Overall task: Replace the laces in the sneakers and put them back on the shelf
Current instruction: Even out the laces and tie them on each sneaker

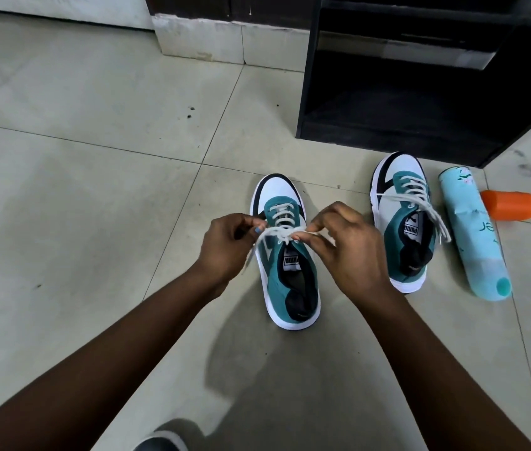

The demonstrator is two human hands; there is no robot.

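On the pale tiled floor (95,141), in front of the dark shelf (420,109) that is waiting open at its lowest level, two teal and white sneakers are standing toes away from the person. The near sneaker (285,278) is sitting between the forearms; the far sneaker (404,222) is standing to its right, already laced, its loose ends trailing toward a light blue spray can (472,239) that is lying beside an orange cap (510,205). Above the near sneaker the left hand (225,249) and the right hand (349,242) are each pinching one side of the white lace (282,234), which is crossing the upper eyelets. It looks as if the person is tightening or starting the knot. To do this well, both hands should be pulling outward evenly, so the crossings are seating flat on the tongue and the two ends are coming out matched in length. Pulling harder on one side is likely to skew the rows. Whether a knot is already formed under the fingers cannot be told.
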